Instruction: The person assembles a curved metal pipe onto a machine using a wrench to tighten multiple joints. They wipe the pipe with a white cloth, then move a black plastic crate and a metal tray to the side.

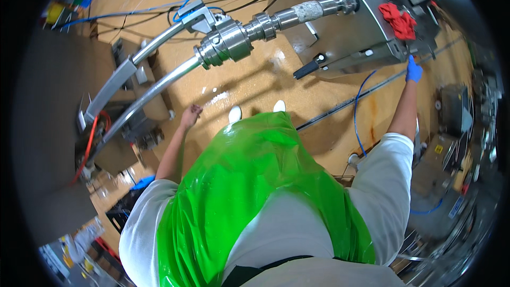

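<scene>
We are standing on a wet, speckled tan floor (249,82) with open room ahead, under a curved polished steel pipe (159,82). Our right hand (414,70), in a blue glove, is touching the steel machine's edge (372,56) just below a crumpled red rag (398,20), fingers curled, grip unclear. Our bare left hand (190,115) is hanging loosely closed, holding nothing.
</scene>
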{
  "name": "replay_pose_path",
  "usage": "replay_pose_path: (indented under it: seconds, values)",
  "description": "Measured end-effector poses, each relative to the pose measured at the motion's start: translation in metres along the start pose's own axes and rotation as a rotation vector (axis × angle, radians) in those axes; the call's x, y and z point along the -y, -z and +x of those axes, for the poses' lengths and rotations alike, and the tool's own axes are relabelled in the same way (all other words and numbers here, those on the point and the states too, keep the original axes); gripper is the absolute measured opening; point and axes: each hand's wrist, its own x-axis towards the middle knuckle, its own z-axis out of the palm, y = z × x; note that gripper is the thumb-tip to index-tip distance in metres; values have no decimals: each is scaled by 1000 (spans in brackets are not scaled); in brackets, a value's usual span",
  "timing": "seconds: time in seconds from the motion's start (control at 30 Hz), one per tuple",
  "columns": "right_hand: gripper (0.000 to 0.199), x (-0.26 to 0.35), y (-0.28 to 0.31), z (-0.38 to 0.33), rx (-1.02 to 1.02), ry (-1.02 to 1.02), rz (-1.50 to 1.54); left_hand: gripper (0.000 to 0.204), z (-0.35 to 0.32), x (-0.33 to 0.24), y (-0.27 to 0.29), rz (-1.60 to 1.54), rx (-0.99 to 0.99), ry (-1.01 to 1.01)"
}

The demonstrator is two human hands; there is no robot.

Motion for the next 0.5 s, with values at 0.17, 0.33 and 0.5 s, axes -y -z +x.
replay_pose_path:
  seconds: [0.17, 0.33, 0.5]
  values:
    - [62, 17, -61, 54, 560, -281, 445, 26, -61, -25, -46, -40, -134, 136]
    - [48, 13, -66, 69, 642, 88, 257, 33, -104, -39, -89, 274, -85, 125]
    - [41, 11, 17, -3, 358, 341, 526, 34, -144, -119, -97, 227, -285, 32]
